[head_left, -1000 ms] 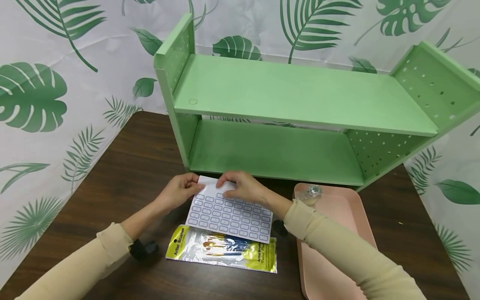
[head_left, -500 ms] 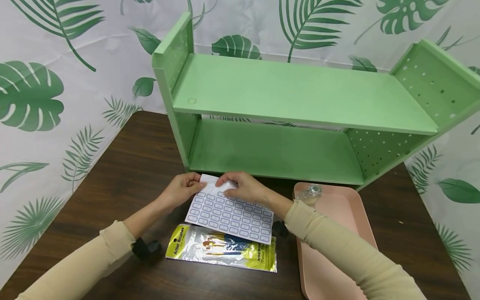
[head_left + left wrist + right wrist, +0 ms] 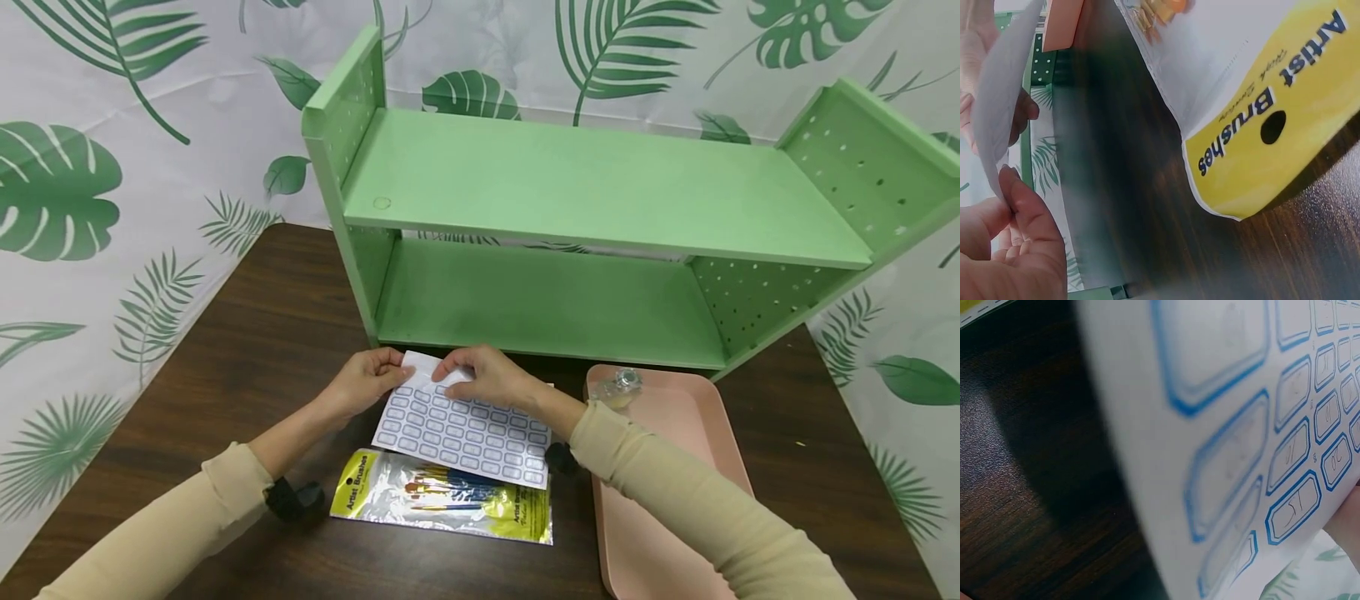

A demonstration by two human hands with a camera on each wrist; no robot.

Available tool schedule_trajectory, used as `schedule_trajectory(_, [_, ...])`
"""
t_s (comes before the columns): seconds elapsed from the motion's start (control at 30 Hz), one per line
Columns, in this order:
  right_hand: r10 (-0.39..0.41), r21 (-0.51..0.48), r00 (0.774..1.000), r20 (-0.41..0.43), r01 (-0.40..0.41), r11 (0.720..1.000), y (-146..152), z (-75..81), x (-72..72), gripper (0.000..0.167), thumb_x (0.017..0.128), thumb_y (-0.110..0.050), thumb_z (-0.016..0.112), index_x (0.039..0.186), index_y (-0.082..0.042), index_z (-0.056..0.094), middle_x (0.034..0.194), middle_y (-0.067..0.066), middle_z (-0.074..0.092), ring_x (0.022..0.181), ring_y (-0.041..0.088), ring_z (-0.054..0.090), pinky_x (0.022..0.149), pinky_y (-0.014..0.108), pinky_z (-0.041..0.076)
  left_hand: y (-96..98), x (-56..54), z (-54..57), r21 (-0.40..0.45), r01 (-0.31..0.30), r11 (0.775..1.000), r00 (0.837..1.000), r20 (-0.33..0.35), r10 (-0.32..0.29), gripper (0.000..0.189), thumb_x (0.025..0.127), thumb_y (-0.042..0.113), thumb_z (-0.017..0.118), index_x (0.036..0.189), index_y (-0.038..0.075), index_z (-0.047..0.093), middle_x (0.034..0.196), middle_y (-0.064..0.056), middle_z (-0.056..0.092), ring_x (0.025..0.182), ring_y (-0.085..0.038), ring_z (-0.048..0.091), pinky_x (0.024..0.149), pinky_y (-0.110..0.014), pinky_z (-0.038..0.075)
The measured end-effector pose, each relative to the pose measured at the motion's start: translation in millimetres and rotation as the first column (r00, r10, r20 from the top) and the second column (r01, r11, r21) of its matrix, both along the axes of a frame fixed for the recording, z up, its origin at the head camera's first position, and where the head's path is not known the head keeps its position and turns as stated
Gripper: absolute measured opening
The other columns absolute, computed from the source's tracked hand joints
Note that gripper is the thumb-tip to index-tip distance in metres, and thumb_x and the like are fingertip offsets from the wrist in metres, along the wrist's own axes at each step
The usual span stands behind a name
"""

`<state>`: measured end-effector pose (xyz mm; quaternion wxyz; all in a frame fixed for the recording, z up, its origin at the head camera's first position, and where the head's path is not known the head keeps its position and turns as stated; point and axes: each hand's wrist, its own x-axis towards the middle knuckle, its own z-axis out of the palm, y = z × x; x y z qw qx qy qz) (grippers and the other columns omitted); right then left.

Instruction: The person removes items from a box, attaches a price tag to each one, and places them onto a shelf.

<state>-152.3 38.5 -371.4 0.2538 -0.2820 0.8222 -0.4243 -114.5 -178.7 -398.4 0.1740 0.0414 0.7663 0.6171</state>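
A white sheet of sticker labels (image 3: 465,433), printed with rows of small blue-bordered boxes, is held up at a tilt. My left hand (image 3: 367,382) pinches its upper left corner between thumb and forefinger; the left wrist view shows this pinch (image 3: 1013,209) from the side. At the sheet's top edge, my right hand (image 3: 487,379) holds it with bent thumb and forefinger, beside a blank white patch. Handwritten numbers show inside some boxes of the label sheet (image 3: 1294,509) in the right wrist view. Most of the right hand is hidden there.
A silver and yellow pack of artist brushes (image 3: 442,500) lies on the dark wood table (image 3: 247,350), partly under the sheet. To the right is a pink tray (image 3: 705,425) with a clear tape-like item (image 3: 618,385). A green two-tier shelf (image 3: 555,304) stands behind.
The label sheet has shifted slightly to the right and its tilt has changed a little. Both hands keep their hold, with small finger movements.
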Motion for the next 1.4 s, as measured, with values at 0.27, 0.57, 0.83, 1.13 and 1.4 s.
schedule_trajectory(0.27, [0.007, -0.018, 1.000, -0.011, -0.008, 1.000, 1.6, -0.5, 0.6, 0.016, 0.086, -0.004, 0.066, 0.102, -0.004, 0.068, 0.110, 0.009, 0.066, 0.094, 0.013, 0.054, 0.076, 0.020, 0.041, -0.1, 0.2, -0.3, 0.035, 0.014, 0.999, 0.999, 0.032, -0.015, 0.025, 0.098, 0.012, 0.049, 0.107, -0.011, 0.051, 0.075, 0.001, 0.062, 0.068, -0.008, 0.057, 0.060, -0.022, 0.048])
schedule_trajectory(0.57, [0.000, -0.011, 0.999, -0.039, -0.001, 1.000, 2.3, -0.3, 2.6, 0.013, 0.086, -0.004, 0.067, 0.099, -0.005, 0.068, 0.105, 0.007, 0.067, 0.090, 0.011, 0.055, 0.075, 0.020, 0.042, 2.5, 1.3, 1.0, 0.054, -0.006, 0.999, 0.999, 0.042, 0.003, 0.025, 0.098, 0.011, 0.049, 0.107, -0.012, 0.051, 0.073, 0.002, 0.062, 0.067, -0.007, 0.058, 0.060, -0.021, 0.048])
schedule_trajectory(0.83, [-0.038, 0.014, 0.998, -0.055, 0.039, 0.999, 2.3, -1.8, 4.5, 0.016, 0.085, -0.005, 0.067, 0.101, -0.009, 0.069, 0.106, 0.004, 0.068, 0.096, 0.011, 0.059, 0.078, 0.021, 0.046, 3.4, 0.7, 0.4, 0.056, -0.002, 0.998, 0.999, 0.039, 0.000, 0.026, 0.098, 0.012, 0.049, 0.107, -0.012, 0.050, 0.073, 0.002, 0.061, 0.067, -0.008, 0.058, 0.060, -0.021, 0.049])
schedule_trajectory(1.13, [-0.013, 0.001, 0.998, -0.069, 0.013, 1.000, 3.8, -0.5, 3.5, 0.014, 0.086, -0.005, 0.067, 0.099, -0.007, 0.070, 0.104, 0.006, 0.069, 0.089, 0.009, 0.059, 0.073, 0.018, 0.045, 4.8, 0.6, 0.8, 0.053, -0.002, 0.999, 0.999, 0.040, 0.000, 0.025, 0.098, 0.012, 0.048, 0.106, -0.012, 0.050, 0.072, 0.003, 0.061, 0.067, -0.007, 0.057, 0.061, -0.023, 0.048])
schedule_trajectory(1.4, [0.004, -0.010, 0.998, -0.057, -0.004, 1.000, 7.1, -1.5, 2.3, 0.010, 0.087, -0.004, 0.065, 0.097, -0.007, 0.068, 0.101, 0.006, 0.067, 0.077, 0.009, 0.054, 0.067, 0.019, 0.043, 5.8, 1.1, 1.3, 0.062, 0.001, 0.998, 0.999, 0.054, -0.004, 0.026, 0.099, 0.013, 0.047, 0.107, -0.011, 0.050, 0.076, 0.002, 0.061, 0.068, -0.007, 0.057, 0.060, -0.021, 0.048])
